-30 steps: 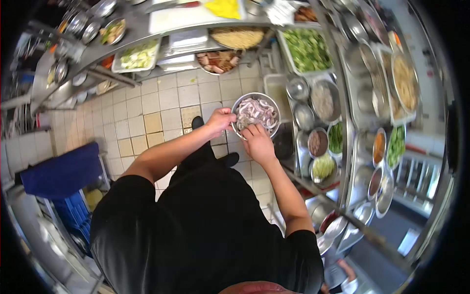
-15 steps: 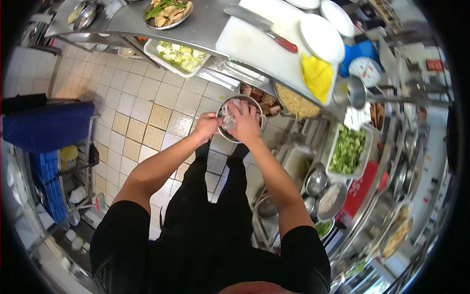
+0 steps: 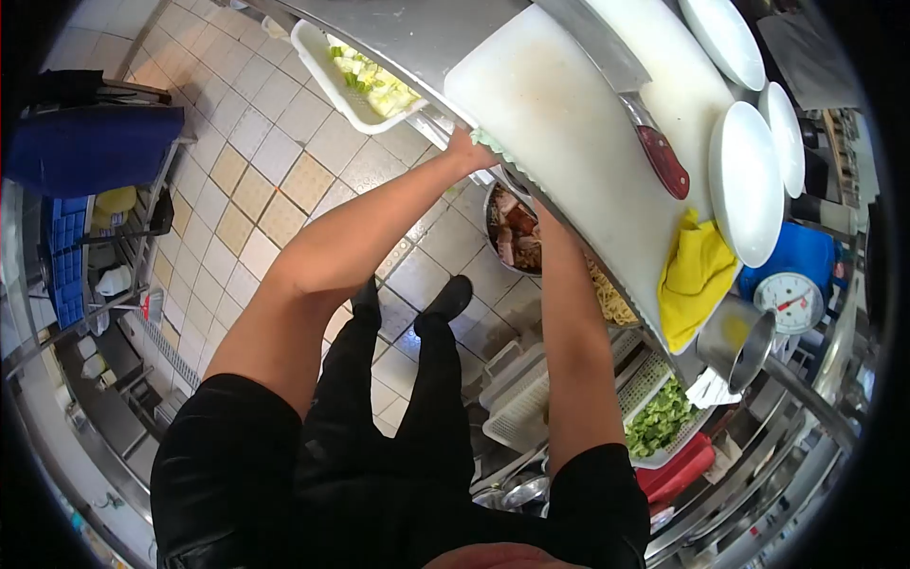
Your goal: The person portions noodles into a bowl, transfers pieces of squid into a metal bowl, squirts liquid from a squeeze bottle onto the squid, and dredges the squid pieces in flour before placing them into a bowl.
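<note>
- The left hand [image 3: 466, 150] reaches up to the near edge of the steel counter [image 3: 417, 33]; only its wrist and heel show, so I cannot tell whether the fingers are open or closed.
- The right hand is hidden under the white cutting board [image 3: 578, 142], which overhangs the counter edge; only the forearm shows, running up beneath the board.
- The metal bowl of meat [image 3: 512, 232] sits below the counter edge, between the two forearms, partly covered by the board; whether either hand grips it cannot be told.
- A cleaver with a red handle [image 3: 661, 159] lies on the board, blade pointing away from the person.
- A yellow cloth [image 3: 694, 275] lies crumpled at the board's right end, touching a white plate [image 3: 746, 180]; more white plates [image 3: 787, 137] lie beyond it.
- A white tray of chopped pale greens [image 3: 365, 81] sits on the counter to the left of the board, jutting over the edge.
- A steel cup [image 3: 739, 341] stands just beside the yellow cloth, and a blue kitchen scale [image 3: 791, 284] stands near it.
- Under the counter lie noodles [image 3: 611, 299] and a tray of chopped green vegetables [image 3: 659, 422].
- The tiled floor [image 3: 256, 171] lies below, with a blue crate rack [image 3: 76, 237] at the left.
</note>
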A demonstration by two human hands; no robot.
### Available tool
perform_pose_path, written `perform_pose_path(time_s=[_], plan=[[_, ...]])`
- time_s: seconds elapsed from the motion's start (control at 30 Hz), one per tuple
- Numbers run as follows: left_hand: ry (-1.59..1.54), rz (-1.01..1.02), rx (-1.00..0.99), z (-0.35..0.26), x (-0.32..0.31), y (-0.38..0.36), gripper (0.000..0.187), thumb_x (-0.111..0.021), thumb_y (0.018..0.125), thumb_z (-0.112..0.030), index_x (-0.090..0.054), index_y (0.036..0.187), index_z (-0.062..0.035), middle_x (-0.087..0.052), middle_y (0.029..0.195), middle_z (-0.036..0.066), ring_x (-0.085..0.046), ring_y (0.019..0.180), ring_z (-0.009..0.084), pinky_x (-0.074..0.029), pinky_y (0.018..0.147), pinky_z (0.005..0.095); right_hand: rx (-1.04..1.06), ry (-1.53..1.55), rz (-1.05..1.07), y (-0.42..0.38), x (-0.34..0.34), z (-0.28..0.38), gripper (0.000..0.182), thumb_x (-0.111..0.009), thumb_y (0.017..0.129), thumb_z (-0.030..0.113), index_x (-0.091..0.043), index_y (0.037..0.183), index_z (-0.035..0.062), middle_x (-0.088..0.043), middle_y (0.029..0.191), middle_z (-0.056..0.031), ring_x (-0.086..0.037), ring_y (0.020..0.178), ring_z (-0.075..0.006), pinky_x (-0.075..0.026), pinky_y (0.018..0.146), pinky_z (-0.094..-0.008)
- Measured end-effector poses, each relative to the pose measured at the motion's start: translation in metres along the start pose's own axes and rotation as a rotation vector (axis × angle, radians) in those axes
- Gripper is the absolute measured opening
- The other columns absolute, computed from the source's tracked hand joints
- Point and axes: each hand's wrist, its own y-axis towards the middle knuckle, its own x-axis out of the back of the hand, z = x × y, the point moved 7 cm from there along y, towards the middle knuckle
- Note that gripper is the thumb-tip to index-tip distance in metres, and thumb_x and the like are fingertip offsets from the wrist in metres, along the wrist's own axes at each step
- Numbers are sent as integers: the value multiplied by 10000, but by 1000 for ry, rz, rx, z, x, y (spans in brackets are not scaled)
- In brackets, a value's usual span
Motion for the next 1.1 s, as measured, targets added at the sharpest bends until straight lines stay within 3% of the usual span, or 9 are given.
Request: perform_pose_path(time_s=[0.1,0.27,0.4,0.6,0.67,0.8,0.9,0.97,1.1], plan=[[-342,-23,131,53,15,-7,511,-615,810,-134,-455,1290,-57,-524,1320,101,-589,1091,315,-519,858,461,-153,14,29,0,-5,-4,426,-637,796,359,-638,1075,37,-636,1071,-193,-596,979,-344,-459,860,-439],[-196,-300,505,14,29,-41,383,-629,808,1,-536,1179,18,-624,1080,156,-644,941,244,-576,669,337,-163,11,-134,-40,22,30,401,-630,801,346,-644,1041,25,-643,1037,-193,-607,926,-350,-467,833,-448],[39,-364,612,-41,17,-72,209,-551,820,-32,-609,1015,13,-624,844,68,-586,677,150,-484,495,293,-98,253,-374,-104,20,14,194,-554,752,73,-658,910,26,-638,890,-206,-590,840,-393,-466,823,-423],[-158,-428,769,-80,-13,-143,98,-553,776,-6,-513,724,-78,-479,632,2,-451,517,114,-369,431,285,-185,820,-631,-229,109,70,177,-439,725,-102,-493,620,30,-520,648,-59,-519,652,-163,-416,646,-262],[-245,-295,775,-73,-13,-169,69,-565,773,-17,-535,791,-77,-522,677,9,-507,557,125,-412,460,282,-198,1091,-742,-246,157,95,174,-437,783,-108,-498,682,20,-549,736,-59,-513,688,-138,-416,644,-250],[-339,-253,804,-135,-38,-203,103,-559,721,2,-566,810,-51,-577,727,41,-586,645,139,-503,562,304,-86,779,-1114,-300,353,139,143,-446,815,-97,-524,774,16,-567,782,-90,-524,690,-149,-433,640,-267],[-239,-197,872,-156,-24,-234,197,-520,711,23,-532,902,-27,-585,809,57,-606,691,217,-546,634,352,1,243,-1628,-381,507,119,117,-429,930,-20,-535,897,16,-566,766,-52,-506,691,-106,-410,599,-240],[-271,-191,896,-190,-41,-248,217,-506,717,27,-547,924,-23,-608,904,91,-627,740,246,-569,652,400,-115,392,-1840,-419,589,46,83,-503,924,28,-567,967,-2,-569,777,-33,-492,620,-97,-408,582,-225],[-164,-117,918,-193,-25,-270,220,-506,721,24,-563,930,-13,-630,941,127,-649,762,263,-584,635,418,-375,250,-1616,-435,716,-42,206,-618,881,143,-656,986,-30,-665,796,-53,-545,679,-45,-433,598,-205]])
